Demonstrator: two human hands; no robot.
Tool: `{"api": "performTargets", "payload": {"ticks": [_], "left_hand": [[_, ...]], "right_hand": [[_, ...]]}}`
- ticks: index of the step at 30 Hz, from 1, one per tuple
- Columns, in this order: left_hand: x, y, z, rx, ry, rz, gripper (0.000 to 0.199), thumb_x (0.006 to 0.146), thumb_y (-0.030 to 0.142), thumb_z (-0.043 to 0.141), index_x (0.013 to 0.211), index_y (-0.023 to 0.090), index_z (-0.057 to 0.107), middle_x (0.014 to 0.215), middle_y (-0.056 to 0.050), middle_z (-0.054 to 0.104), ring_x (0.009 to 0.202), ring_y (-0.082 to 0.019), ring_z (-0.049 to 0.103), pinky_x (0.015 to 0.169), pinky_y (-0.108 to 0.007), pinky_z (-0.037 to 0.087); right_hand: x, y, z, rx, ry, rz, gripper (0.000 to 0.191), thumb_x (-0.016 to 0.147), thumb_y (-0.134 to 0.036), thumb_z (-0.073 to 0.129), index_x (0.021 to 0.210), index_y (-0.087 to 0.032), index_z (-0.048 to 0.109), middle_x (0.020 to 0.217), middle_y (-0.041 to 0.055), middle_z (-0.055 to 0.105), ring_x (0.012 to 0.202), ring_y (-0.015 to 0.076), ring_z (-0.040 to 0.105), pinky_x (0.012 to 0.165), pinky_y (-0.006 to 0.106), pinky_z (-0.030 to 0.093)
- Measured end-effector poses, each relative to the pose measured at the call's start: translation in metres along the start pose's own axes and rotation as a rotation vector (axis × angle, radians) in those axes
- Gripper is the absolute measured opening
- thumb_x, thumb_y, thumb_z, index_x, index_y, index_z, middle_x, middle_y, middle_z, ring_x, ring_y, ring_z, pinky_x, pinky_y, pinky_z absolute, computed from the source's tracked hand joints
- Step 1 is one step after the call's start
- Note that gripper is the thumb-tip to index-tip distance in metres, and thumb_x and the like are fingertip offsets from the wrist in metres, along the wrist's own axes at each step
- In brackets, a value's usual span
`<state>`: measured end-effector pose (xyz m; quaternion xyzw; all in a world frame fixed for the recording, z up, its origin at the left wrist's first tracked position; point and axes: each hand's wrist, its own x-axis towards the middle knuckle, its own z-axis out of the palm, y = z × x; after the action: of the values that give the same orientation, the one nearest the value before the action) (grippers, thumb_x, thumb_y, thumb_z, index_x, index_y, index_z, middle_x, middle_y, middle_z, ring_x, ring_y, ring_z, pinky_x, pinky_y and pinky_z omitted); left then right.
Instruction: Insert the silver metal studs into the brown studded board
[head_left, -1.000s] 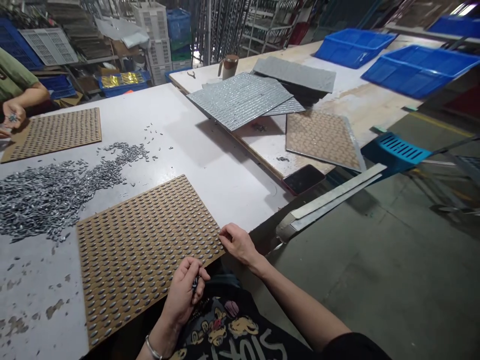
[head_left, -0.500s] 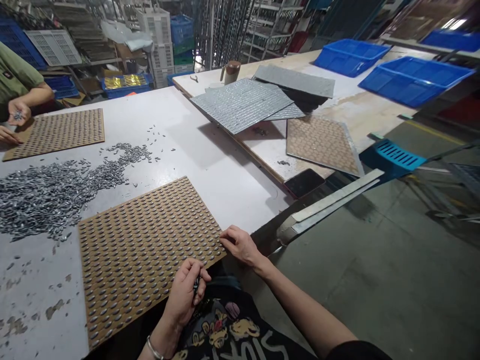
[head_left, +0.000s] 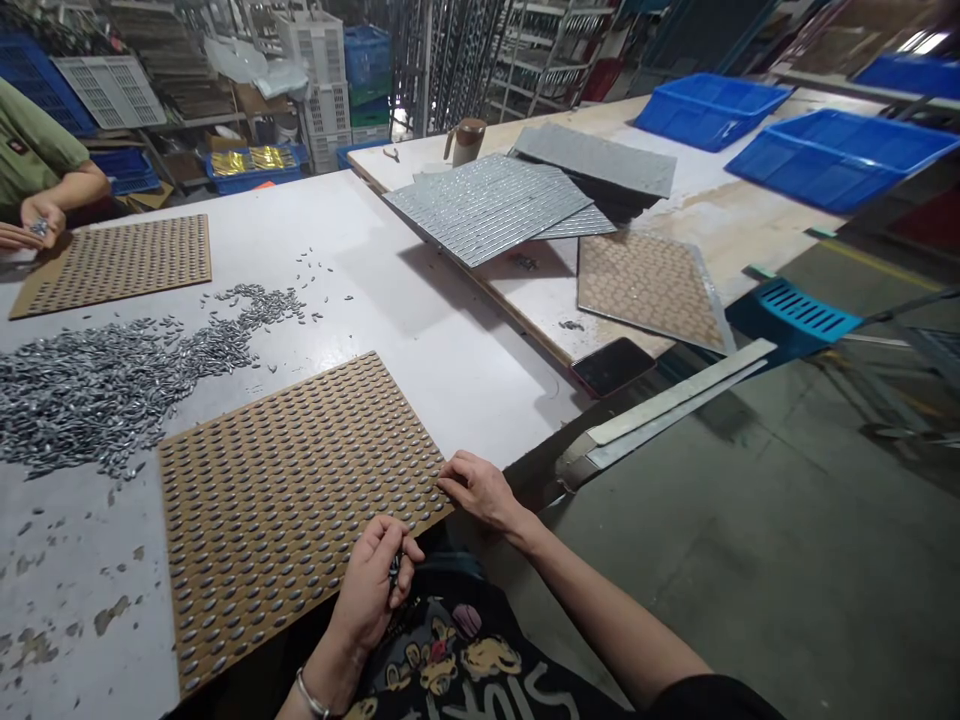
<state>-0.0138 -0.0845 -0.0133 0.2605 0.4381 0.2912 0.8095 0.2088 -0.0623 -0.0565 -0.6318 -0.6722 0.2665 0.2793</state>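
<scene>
In front of me a brown board (head_left: pixel 300 500) lies on the white table, covered with rows of small grey oval metal pieces. My left hand (head_left: pixel 379 575) is curled around several loose metal pieces (head_left: pixel 394 568) just over the board's near edge. At the board's right corner, my right hand (head_left: pixel 480 488) has its thumb and fingers pinched together against the surface; whatever lies between the fingertips is hidden. A large heap of loose metal pieces (head_left: pixel 97 395) spreads over the table to the left, beyond the board.
Across the table a co-worker's hands (head_left: pixel 41 225) hold metal pieces beside a second studded board (head_left: pixel 127 265). Grey ribbed sheets (head_left: pixel 491 210), a patterned panel (head_left: pixel 652 290), a phone (head_left: pixel 613 367) and a brown cup (head_left: pixel 466 140) sit to the right. Blue bins (head_left: pixel 840 160) stand farther back.
The co-worker's hands have come together over the metal pieces. My own hands stay almost where they were, and the view has shifted very slightly.
</scene>
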Motion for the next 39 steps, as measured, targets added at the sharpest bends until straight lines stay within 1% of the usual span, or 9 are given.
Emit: {"api": "performTargets", "payload": {"ticks": [7, 11, 16, 23, 29, 31, 35, 39], "left_hand": [[0.000, -0.001, 0.000, -0.014, 0.000, 0.007, 0.031, 0.085, 0.048, 0.059, 0.088, 0.019, 0.047, 0.071, 0.002, 0.060, 0.042, -0.003, 0.036, 0.034, -0.014, 0.018], [0.000, -0.001, 0.001, 0.000, 0.005, 0.006, 0.032, 0.085, 0.049, 0.059, 0.088, 0.019, 0.047, 0.072, 0.002, 0.060, 0.042, -0.003, 0.036, 0.033, -0.014, 0.018], [0.000, -0.003, -0.002, -0.010, 0.012, 0.011, 0.031, 0.085, 0.048, 0.059, 0.089, 0.019, 0.047, 0.072, 0.002, 0.061, 0.042, -0.003, 0.036, 0.033, -0.014, 0.019], [0.002, -0.004, -0.004, -0.013, 0.013, 0.010, 0.031, 0.086, 0.047, 0.058, 0.089, 0.019, 0.047, 0.072, 0.002, 0.061, 0.042, -0.003, 0.036, 0.033, -0.014, 0.019], [0.002, -0.003, -0.003, -0.003, 0.023, 0.004, 0.033, 0.084, 0.049, 0.060, 0.088, 0.019, 0.047, 0.072, 0.002, 0.060, 0.042, -0.003, 0.036, 0.033, -0.014, 0.018], [0.002, -0.003, -0.004, -0.001, 0.023, 0.006, 0.033, 0.085, 0.049, 0.059, 0.088, 0.019, 0.047, 0.072, 0.002, 0.060, 0.042, -0.003, 0.036, 0.033, -0.014, 0.019], [0.002, -0.003, -0.004, -0.011, 0.020, 0.018, 0.031, 0.086, 0.047, 0.058, 0.088, 0.019, 0.048, 0.072, 0.002, 0.060, 0.042, -0.003, 0.036, 0.033, -0.014, 0.019], [0.002, -0.003, -0.005, -0.012, 0.020, 0.010, 0.029, 0.086, 0.046, 0.058, 0.088, 0.019, 0.047, 0.072, 0.002, 0.061, 0.042, -0.003, 0.036, 0.033, -0.014, 0.019]], "right_hand": [[0.002, -0.001, -0.001, 0.002, -0.011, 0.012, 0.005, 0.083, -0.021, 0.064, 0.079, -0.021, 0.065, 0.081, 0.0005, 0.061, 0.073, 0.0134, 0.057, 0.067, 0.024, 0.042], [0.005, -0.001, -0.006, 0.050, -0.030, 0.011, 0.005, 0.082, -0.020, 0.065, 0.078, -0.021, 0.067, 0.080, 0.0007, 0.062, 0.072, 0.0135, 0.058, 0.066, 0.024, 0.043], [0.011, 0.002, -0.007, 0.070, 0.015, -0.022, 0.004, 0.083, -0.019, 0.064, 0.083, -0.021, 0.067, 0.083, 0.0019, 0.062, 0.074, 0.0141, 0.058, 0.068, 0.025, 0.044], [0.018, 0.006, -0.002, -0.023, -0.055, -0.055, 0.004, 0.084, -0.020, 0.063, 0.085, -0.022, 0.067, 0.083, 0.0011, 0.060, 0.074, 0.0134, 0.057, 0.068, 0.024, 0.043], [0.022, 0.004, -0.007, -0.014, -0.098, -0.054, 0.003, 0.083, -0.019, 0.065, 0.083, -0.021, 0.067, 0.081, 0.0006, 0.059, 0.074, 0.0134, 0.056, 0.067, 0.024, 0.042], [0.024, 0.003, -0.008, 0.018, -0.091, -0.051, 0.004, 0.082, -0.018, 0.065, 0.083, -0.021, 0.067, 0.080, 0.0008, 0.059, 0.074, 0.0138, 0.057, 0.067, 0.024, 0.043], [0.028, 0.003, -0.006, 0.048, -0.026, -0.051, 0.007, 0.084, -0.017, 0.062, 0.085, -0.021, 0.067, 0.084, 0.0019, 0.060, 0.075, 0.0138, 0.057, 0.069, 0.025, 0.044], [0.032, 0.003, -0.003, 0.007, -0.063, -0.043, 0.007, 0.083, -0.017, 0.062, 0.085, -0.021, 0.067, 0.083, 0.0014, 0.059, 0.076, 0.0139, 0.057, 0.071, 0.025, 0.044]]}}
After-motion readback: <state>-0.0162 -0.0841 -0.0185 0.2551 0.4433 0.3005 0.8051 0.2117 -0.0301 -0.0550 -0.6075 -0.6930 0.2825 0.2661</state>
